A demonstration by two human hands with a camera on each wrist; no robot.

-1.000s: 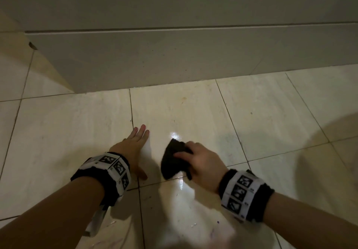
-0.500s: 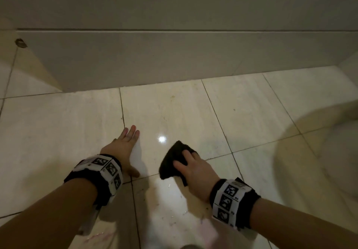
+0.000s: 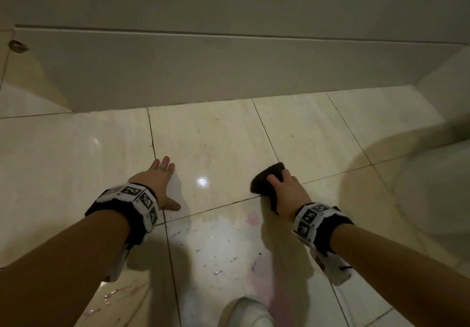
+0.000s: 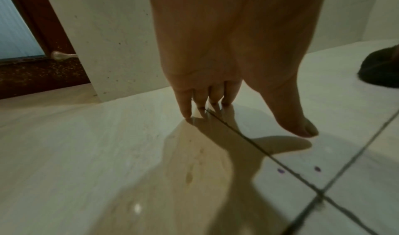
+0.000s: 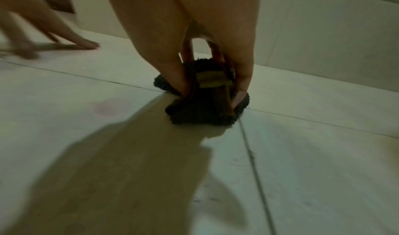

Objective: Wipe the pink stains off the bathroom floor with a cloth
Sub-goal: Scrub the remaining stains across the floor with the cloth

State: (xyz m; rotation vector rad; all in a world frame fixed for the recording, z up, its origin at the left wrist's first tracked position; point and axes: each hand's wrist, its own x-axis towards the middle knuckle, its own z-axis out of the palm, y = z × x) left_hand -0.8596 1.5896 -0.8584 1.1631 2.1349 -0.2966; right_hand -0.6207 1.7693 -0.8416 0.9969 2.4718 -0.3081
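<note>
Down on the tiled floor point(image 3: 216, 133), the right hand point(image 3: 288, 194) pinches the dark cloth point(image 3: 267, 177) against a grout line beyond the pink stains point(image 3: 254, 218), while the left hand point(image 3: 156, 183) rests spread flat.

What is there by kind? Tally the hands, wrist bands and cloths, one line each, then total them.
Hands: 2, left hand and right hand
Wrist bands: 2
Dark cloth: 1, in the right hand's grip
Total: 5

two hands point(image 3: 157, 181) point(image 3: 290, 194), one cloth point(image 3: 267, 176), one shoe point(image 3: 249, 312)
</note>
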